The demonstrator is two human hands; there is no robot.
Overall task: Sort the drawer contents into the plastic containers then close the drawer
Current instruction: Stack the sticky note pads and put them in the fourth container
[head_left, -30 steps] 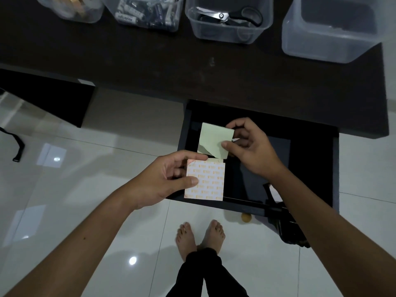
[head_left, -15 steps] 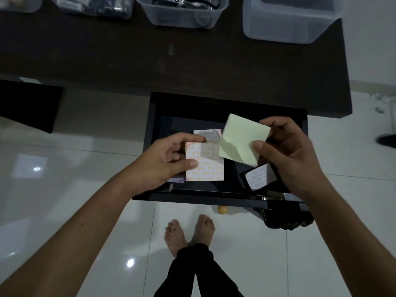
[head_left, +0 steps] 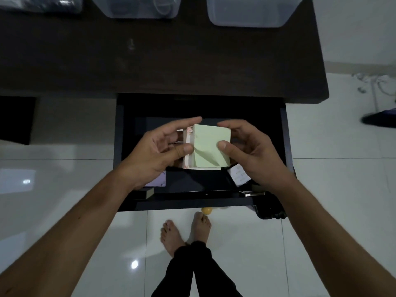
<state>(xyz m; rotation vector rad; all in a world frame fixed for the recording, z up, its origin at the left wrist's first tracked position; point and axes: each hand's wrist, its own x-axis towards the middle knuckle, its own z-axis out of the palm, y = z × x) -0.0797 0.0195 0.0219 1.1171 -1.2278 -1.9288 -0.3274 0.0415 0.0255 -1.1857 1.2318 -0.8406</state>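
White glossy floor tiles (head_left: 64, 211) fill the near part of the view, with the person's bare feet (head_left: 186, 234) just under the open drawer (head_left: 286, 151). Above that drawer both hands meet around a loose stack of note pads (head_left: 211, 151), green sheet on top, pink and white edges showing at its left side. The left hand (head_left: 158, 155) holds the stack's left edge between thumb and fingers; the right hand (head_left: 250, 153) pinches the right edge, thumb on the green face. The layers sit unevenly, so the likely trouble is a thin pad sliding out as the stack lifts, dropping back into the drawer or onto the floor. Small paper items (head_left: 239, 177) lie in the drawer's near right corner and another pale piece (head_left: 157, 181) at the near left, so closing now would be premature. Farther off, on the dark counter (head_left: 171, 61), clear plastic containers (head_left: 249, 11) stand along the far edge, well apart from the hands; the carry there is long, and a slack hold could scatter sheets on the way.
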